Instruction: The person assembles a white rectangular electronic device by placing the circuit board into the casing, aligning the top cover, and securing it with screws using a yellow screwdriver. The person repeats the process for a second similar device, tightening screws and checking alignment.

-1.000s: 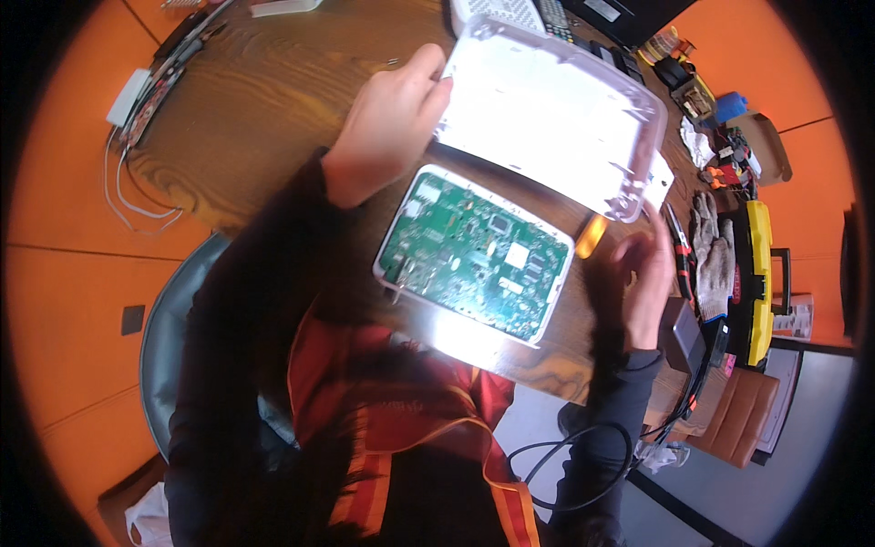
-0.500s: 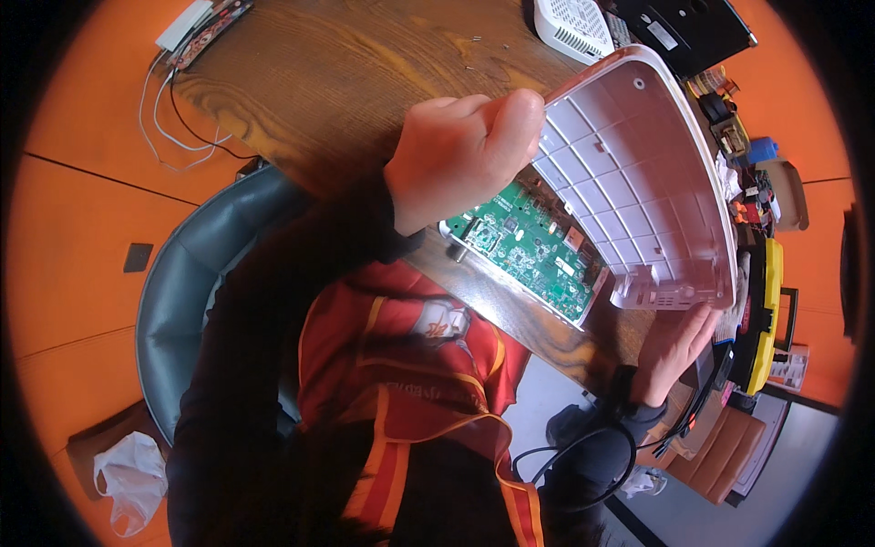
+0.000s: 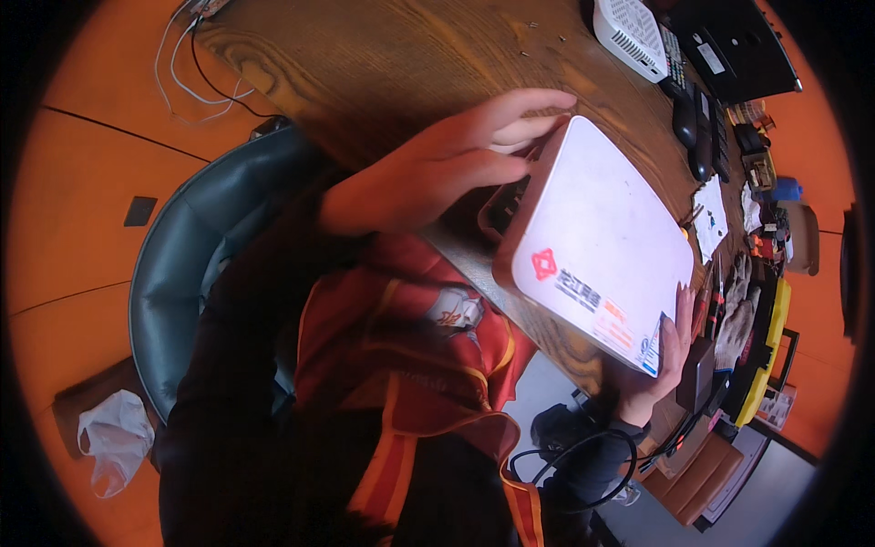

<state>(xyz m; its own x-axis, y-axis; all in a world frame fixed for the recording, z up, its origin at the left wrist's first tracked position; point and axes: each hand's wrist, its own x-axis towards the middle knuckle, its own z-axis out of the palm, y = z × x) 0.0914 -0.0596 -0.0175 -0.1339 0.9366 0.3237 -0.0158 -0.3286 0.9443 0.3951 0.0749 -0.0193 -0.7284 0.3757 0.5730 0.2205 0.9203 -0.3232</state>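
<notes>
A white plastic cover (image 3: 611,228) with red and dark print sits tilted, its smooth outer face up, over a casing (image 3: 497,214). Only a dark strip of the casing's inside shows in the gap at the cover's left edge; the green circuit board is hidden. My left hand (image 3: 437,164) is at that left edge. Its forefinger stretches past the far-left corner, and its thumb and other fingers lie against the rim. My right hand (image 3: 661,369) grips the cover's near-right corner, with fingers along its right side.
On the wooden table (image 3: 392,55) a white vented box (image 3: 631,36) stands at the back, beside a dark handset (image 3: 697,137). White paper (image 3: 709,219), gloves (image 3: 738,319) and a yellow-edged case (image 3: 770,356) line the right. A grey-green chair (image 3: 196,283) is at left.
The cover has swung down from a raised position, hiding the green board; its outer face now shows. My left hand has loosened from its fist and its fingers have stretched. The view has shifted slightly.
</notes>
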